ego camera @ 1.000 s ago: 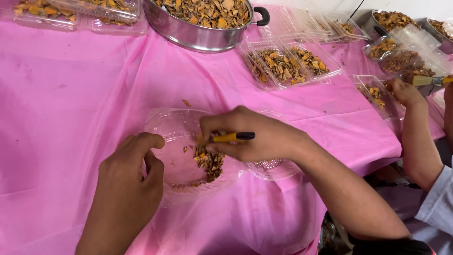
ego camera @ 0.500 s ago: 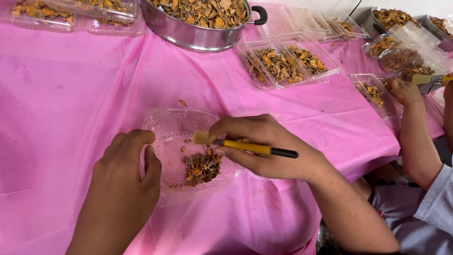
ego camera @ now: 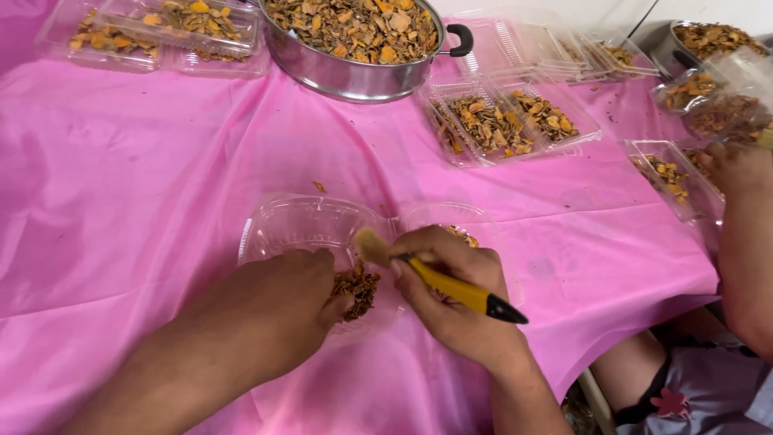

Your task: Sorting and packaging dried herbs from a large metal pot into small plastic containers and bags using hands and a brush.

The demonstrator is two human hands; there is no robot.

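A clear plastic clamshell tray [ego camera: 302, 225] lay open on the pink-covered worktop [ego camera: 145, 177], directly in front of you. It was shallow and see-through, with two rounded halves. A small heap of dried orange-brown flakes [ego camera: 358, 286] sat near the hinge between the halves.

Your left hand [ego camera: 270, 310] lay palm down over the near edge of the tray, fingers curled together, with the fingertips touching the flakes. Your right hand [ego camera: 451, 294] pinched a small brush [ego camera: 439, 278] with a yellow handle and black end. Its pale bristles pointed up and left, just above the flakes.

Half a second earlier, the brush had lain flatter, and your left hand had sat farther left, off the heap. It had since moved in over the flakes.

Beyond the tray stood a metal pot [ego camera: 354, 72] full of the same flakes, with several filled clear trays [ego camera: 507, 121] around it. Another person's hand [ego camera: 737, 165] rested at a tray on the right edge.
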